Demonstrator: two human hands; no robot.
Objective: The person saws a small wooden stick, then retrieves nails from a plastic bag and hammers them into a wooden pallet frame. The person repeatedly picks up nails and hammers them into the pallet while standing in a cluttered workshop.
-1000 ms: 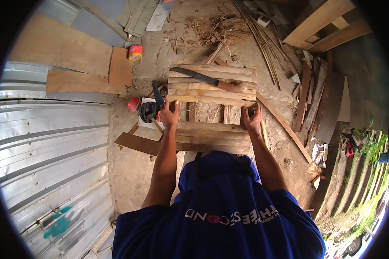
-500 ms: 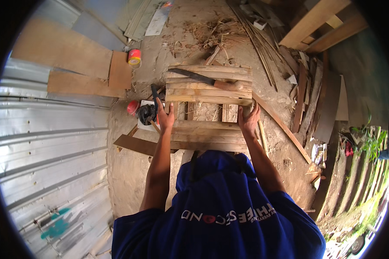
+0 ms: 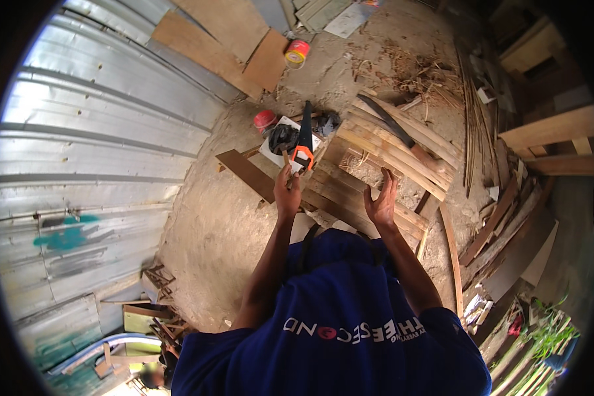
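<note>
A low slatted wooden piece [image 3: 356,132] lies in front of me, with a gap between its two groups of slats. Across its far slats rests a machete [image 3: 391,124] with a dark blade and wooden handle. My right hand [image 3: 381,201] hovers over the near slats by the gap, open, thumb apart from the fingers, holding nothing. My left hand [image 3: 288,197] is left of the slats, fingers drawn together at the lower end of a thin wooden stick [image 3: 286,158]. Just beside those fingertips is a handsaw [image 3: 303,148] with an orange and black handle. A black plastic bag [image 3: 283,138] lies behind the stick.
A red container [image 3: 265,121] stands beyond the bag; a red and yellow can [image 3: 297,53] is farther off. A brown board [image 3: 246,173] lies to the left. Corrugated metal sheeting [image 3: 105,125] walls the left side. Scrap planks [image 3: 501,224] are piled on the right.
The view has turned, so the slatted piece now sits tilted and farther right. My left hand has left its edge for the tools. My right hand has come inward off the right edge.
</note>
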